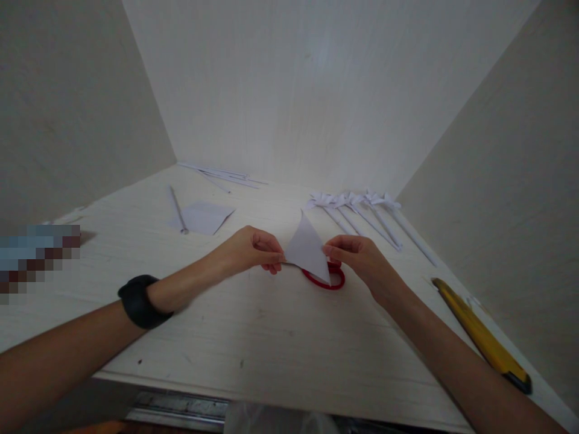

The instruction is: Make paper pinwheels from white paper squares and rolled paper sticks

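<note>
A triangular piece of white paper (307, 248) is held up between my two hands above the table. My left hand (263, 248), with a dark band on its wrist, pinches the paper's left corner. On the opposite edge, my right hand (350, 248) grips it between thumb and fingers. Red-handled scissors (337, 281) lie on the table just beneath the paper, their blades mostly hidden by it. Whether the paper is folded or a single layer I cannot tell.
Several paper pinwheels on rolled sticks (362, 208) lie at the back right. Loose paper sticks (221, 175) rest at the back left, near a flat paper sheet (203, 218) with a rolled paper stick (177, 208) on it. A yellow utility knife (479, 331) lies at right. Walls enclose the table (271, 343).
</note>
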`<action>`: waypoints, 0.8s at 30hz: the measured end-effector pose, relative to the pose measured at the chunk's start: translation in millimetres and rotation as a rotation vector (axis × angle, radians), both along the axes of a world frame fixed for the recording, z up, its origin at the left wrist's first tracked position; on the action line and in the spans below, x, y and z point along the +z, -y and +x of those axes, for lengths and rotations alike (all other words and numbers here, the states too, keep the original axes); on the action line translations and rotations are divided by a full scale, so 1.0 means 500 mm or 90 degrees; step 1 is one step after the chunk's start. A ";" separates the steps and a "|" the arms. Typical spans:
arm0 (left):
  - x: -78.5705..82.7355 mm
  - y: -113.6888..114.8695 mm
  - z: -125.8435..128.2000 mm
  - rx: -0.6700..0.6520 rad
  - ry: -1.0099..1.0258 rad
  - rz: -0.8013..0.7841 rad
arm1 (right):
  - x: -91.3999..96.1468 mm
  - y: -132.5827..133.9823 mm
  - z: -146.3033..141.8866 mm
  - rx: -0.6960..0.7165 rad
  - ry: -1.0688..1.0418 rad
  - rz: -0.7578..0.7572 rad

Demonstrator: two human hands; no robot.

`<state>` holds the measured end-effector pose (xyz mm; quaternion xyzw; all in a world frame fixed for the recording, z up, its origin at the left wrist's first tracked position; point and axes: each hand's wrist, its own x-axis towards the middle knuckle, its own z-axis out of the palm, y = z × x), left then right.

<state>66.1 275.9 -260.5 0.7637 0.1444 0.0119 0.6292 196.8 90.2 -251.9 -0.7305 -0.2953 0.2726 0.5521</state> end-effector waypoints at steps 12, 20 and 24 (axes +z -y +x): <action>-0.008 -0.007 0.001 -0.014 0.006 0.003 | -0.009 -0.003 0.005 0.009 0.047 -0.019; -0.006 -0.009 -0.001 0.003 0.014 -0.018 | -0.008 -0.001 0.004 0.019 0.044 -0.023; -0.001 -0.006 0.000 0.012 0.009 -0.022 | -0.007 -0.001 0.001 0.013 0.031 -0.025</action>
